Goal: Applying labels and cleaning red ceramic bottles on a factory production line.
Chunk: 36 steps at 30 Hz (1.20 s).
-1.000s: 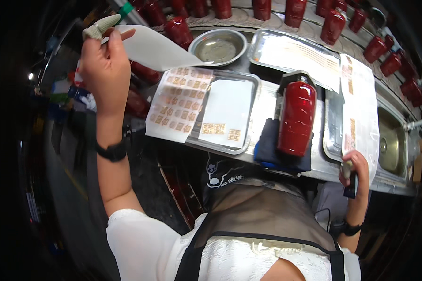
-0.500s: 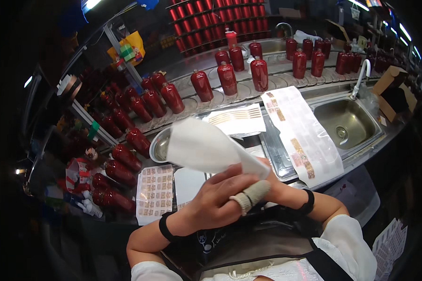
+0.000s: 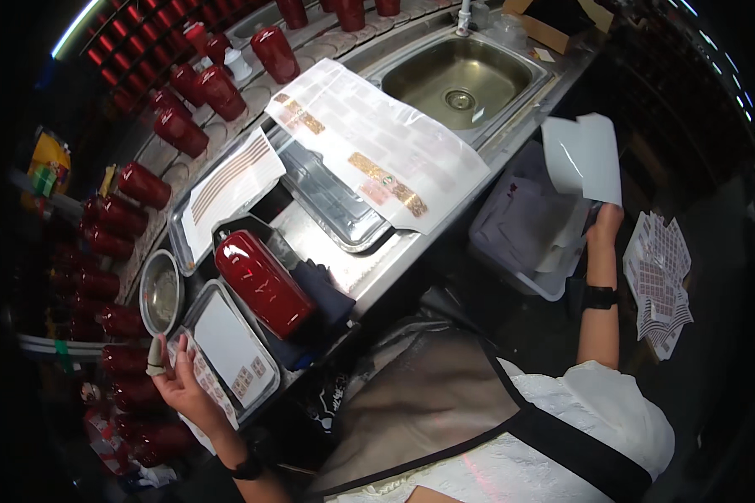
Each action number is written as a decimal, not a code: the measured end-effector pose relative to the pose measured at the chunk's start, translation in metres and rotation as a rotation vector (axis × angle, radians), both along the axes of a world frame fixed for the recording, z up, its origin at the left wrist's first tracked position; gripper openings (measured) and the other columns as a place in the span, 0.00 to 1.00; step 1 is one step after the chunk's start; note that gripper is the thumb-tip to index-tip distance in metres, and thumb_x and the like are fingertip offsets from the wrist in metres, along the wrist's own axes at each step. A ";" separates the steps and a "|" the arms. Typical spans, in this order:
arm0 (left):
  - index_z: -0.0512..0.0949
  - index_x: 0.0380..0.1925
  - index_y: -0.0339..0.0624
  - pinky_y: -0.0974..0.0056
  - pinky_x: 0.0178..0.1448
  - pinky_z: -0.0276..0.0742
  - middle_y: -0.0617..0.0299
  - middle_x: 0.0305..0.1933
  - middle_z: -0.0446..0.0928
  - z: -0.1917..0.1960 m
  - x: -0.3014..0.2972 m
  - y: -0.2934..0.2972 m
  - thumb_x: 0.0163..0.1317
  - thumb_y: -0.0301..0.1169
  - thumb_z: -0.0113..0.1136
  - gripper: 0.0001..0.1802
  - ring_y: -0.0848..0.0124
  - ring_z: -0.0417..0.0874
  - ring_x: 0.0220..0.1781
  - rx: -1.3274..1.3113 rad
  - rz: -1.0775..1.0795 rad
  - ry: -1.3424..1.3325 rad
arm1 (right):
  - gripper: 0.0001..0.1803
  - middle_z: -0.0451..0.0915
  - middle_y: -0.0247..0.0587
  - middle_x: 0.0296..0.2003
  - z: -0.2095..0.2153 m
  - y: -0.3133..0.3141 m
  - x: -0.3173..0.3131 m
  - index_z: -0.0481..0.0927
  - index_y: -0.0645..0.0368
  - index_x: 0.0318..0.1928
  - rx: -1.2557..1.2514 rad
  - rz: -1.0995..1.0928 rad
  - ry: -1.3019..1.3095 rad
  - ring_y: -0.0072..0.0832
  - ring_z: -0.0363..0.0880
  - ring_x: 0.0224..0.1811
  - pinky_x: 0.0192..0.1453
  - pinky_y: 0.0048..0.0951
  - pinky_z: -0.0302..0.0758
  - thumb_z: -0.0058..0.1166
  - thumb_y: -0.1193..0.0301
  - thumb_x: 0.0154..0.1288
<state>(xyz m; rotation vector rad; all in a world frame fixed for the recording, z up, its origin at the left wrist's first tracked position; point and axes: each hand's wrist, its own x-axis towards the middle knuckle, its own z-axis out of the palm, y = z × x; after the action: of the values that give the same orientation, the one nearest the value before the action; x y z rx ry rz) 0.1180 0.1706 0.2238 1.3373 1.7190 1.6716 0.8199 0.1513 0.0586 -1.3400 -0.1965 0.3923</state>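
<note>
Now, in the head view, the hands have parted: the right hand (image 3: 604,222), swung out past the worktop's right edge, pinches the white sheet (image 3: 583,155) above the bin (image 3: 520,243); the left hand (image 3: 176,377), fingers spread, rests on the label sheet (image 3: 205,377) at the near-left corner.

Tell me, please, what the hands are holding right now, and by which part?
The right hand holds a white sheet by its lower edge. The left hand rests on a sticker sheet, gripping nothing.
</note>
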 end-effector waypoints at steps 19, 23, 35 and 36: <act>0.52 0.67 0.36 0.54 0.73 0.67 0.41 0.69 0.65 -0.051 0.071 0.043 0.61 0.30 0.69 0.42 0.56 0.68 0.72 -0.259 -0.356 -0.423 | 0.15 0.78 0.26 0.36 0.114 0.126 -0.278 0.81 0.61 0.52 -0.036 1.153 -0.520 0.08 0.64 0.26 0.29 0.15 0.61 0.60 0.73 0.65; 0.49 0.69 0.36 0.57 0.71 0.69 0.41 0.66 0.68 -0.050 0.080 0.045 0.63 0.30 0.67 0.43 0.59 0.72 0.69 -0.245 -0.443 -0.464 | 0.29 0.76 0.27 0.36 0.126 0.127 -0.390 0.75 0.57 0.63 -0.021 1.492 -0.607 0.09 0.59 0.22 0.26 0.17 0.61 0.67 0.67 0.62; 0.68 0.60 0.35 0.64 0.57 0.80 0.47 0.56 0.78 -0.050 -0.009 0.036 0.58 0.29 0.72 0.32 0.67 0.82 0.55 -0.390 -0.272 -0.118 | 0.44 0.73 0.39 0.52 0.103 0.129 -0.434 0.54 0.56 0.76 -0.012 1.751 -0.381 0.10 0.75 0.33 0.31 0.11 0.69 0.61 0.66 0.64; 0.75 0.53 0.36 0.70 0.43 0.82 0.56 0.42 0.84 -0.048 -0.042 0.036 0.60 0.28 0.70 0.22 0.75 0.85 0.39 -0.380 -0.236 -0.168 | 0.44 0.73 0.39 0.52 0.102 0.129 -0.433 0.54 0.56 0.76 -0.024 1.751 -0.375 0.09 0.74 0.33 0.30 0.10 0.68 0.61 0.65 0.64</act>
<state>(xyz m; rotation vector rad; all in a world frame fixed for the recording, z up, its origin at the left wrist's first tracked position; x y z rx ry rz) 0.0763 0.2066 0.1762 1.1348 1.6094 1.2164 0.3872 0.2808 0.1611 -0.9300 -1.7080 1.5642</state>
